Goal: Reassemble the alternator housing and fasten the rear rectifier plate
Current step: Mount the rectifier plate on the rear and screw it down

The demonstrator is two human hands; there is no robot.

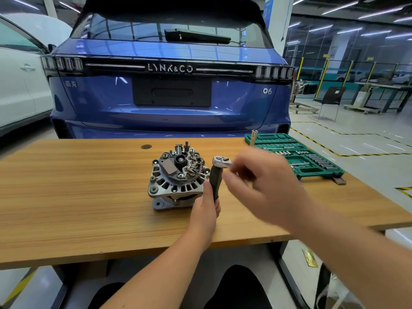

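Workshop bench (66,197), blue car (169,97) behind. Alternator (178,177) mid-bench, rectifier side up. Socket set (294,155) to its right. Left hand (206,208) grips ratchet (217,175) upright beside alternator. Right hand (258,175) (blurred) at ratchet head; grip unclear. Step: probably fitting socket; fastening follows. Socket unseen.

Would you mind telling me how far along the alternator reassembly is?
Done: the alternator housing looks closed, standing on the table with its rear parts exposed on top. In hand: the left hand grips the ratchet upright; the blurred right hand is at its head. Left: fastening; the ratchet is off the alternator.
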